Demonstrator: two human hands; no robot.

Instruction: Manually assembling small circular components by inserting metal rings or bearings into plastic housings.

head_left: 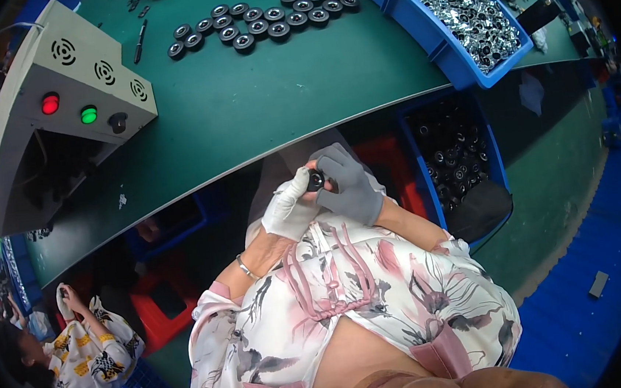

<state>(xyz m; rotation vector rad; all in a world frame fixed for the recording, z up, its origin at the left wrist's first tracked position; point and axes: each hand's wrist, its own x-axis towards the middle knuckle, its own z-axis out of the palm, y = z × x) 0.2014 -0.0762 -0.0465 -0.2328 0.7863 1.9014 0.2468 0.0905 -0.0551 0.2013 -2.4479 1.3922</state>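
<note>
In front of my body, below the table edge, a small black round part is held between both hands. My left hand, in a white glove, is closed with its thumb against the part's side. Around the other side curl the fingers of my right hand, in a grey glove. Bare fingertips show beside the part. Several similar black round parts with shiny centres stand in loose rows on the green table ahead.
At the left stands a beige control box with red and green lights; a black pen lies beyond it. A blue bin of shiny metal pieces sits at the right. Below, another blue bin holds black parts. Another person works at lower left.
</note>
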